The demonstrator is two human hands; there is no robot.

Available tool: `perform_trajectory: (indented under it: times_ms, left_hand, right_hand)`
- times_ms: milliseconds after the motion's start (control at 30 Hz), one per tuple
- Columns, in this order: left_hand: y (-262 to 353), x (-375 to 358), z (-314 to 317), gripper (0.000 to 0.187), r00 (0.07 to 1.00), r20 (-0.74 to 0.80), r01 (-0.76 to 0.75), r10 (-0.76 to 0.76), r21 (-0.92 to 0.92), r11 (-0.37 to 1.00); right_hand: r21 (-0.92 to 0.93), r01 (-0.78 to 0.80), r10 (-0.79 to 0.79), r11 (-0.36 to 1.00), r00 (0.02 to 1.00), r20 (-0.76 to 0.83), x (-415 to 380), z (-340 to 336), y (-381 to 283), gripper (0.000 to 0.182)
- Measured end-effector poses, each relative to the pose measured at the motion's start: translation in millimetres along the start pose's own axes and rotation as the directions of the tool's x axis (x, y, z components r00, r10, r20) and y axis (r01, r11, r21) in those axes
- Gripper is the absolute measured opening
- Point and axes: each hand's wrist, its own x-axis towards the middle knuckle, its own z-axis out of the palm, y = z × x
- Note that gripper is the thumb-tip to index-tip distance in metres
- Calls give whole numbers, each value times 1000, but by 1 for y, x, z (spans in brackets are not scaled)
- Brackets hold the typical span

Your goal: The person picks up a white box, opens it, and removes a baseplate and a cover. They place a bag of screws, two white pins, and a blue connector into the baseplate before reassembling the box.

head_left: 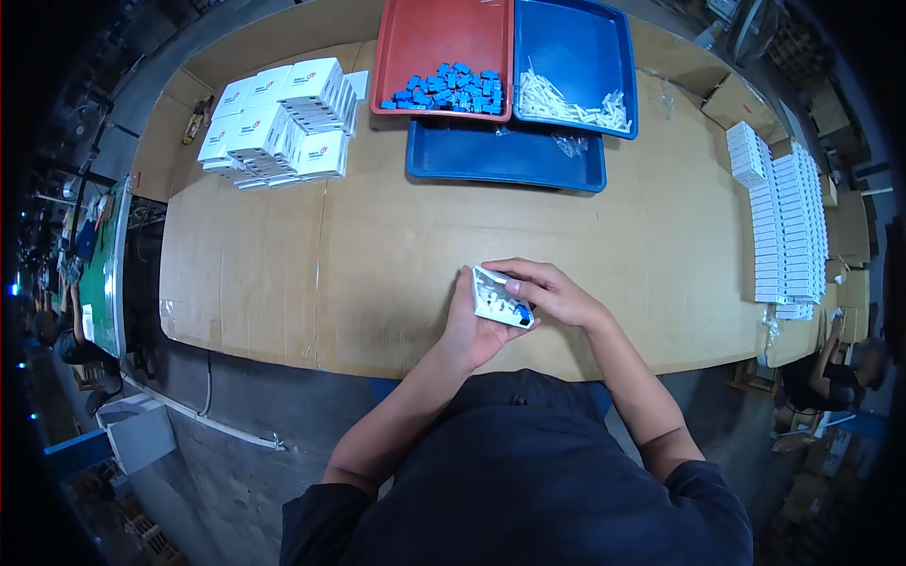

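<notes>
Cardboard sheeting (377, 255) covers the table and gives a plain working surface under both hands. Beyond the fingers, at the far edge, a red tray (442, 28) holds a heap of small blue parts (448, 88); a blue tray (580, 42) beside it holds pale plastic pieces (566, 104). Both overlap a second blue tray (505, 158), in which only a scrap of clear wrap shows. Stacked white boxes (278, 123) stand far to the left of the fingers, and rows of flat white boxes (788, 226) lie far to the right, apparently sorted as separate lots. The left hand (477, 325) cradles a small clear packet (500, 297) from beneath, fingers curled around its edge. The right hand (552, 292) pinches the packet from above, fingertips closed on its top face. The packet, with white and blue pieces inside, is held just above the near table edge.
</notes>
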Motion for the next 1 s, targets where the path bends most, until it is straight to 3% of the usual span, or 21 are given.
perform_trajectory:
  times_ms: [67, 200, 267, 467, 533, 1000]
  left_hand:
    - [-1, 0, 0, 69, 1000, -3, 13, -13, -5, 1000]
    - [-2, 1, 3, 67, 1000, -7, 15, -15, -21, 1000]
    - [-1, 2, 3, 66, 1000, 7, -4, 4, -20, 1000]
    - [1, 11, -8, 68, 999, 2, 34, -34, -67, 997]
    - [3, 8, -7, 59, 998, -5, 59, -59, -78, 995]
    - [0, 7, -16, 56, 992, -35, 118, -122, -111, 987]
  right_hand:
    - [86, -85, 82, 993, 996, 38, -1, 0, -1, 42]
    - [107, -91, 91, 990, 996, 9, 1, 2, 6, 41]
    - [-8, -79, 79, 997, 996, -49, 1, 2, 5, 39]
    - [-77, -100, 92, 992, 991, -96, 6, 3, 11, 39]
    - [-76, -132, 124, 988, 987, -99, 5, 3, 6, 40]
    - [-43, -168, 163, 985, 981, -106, 3, 7, 12, 42]
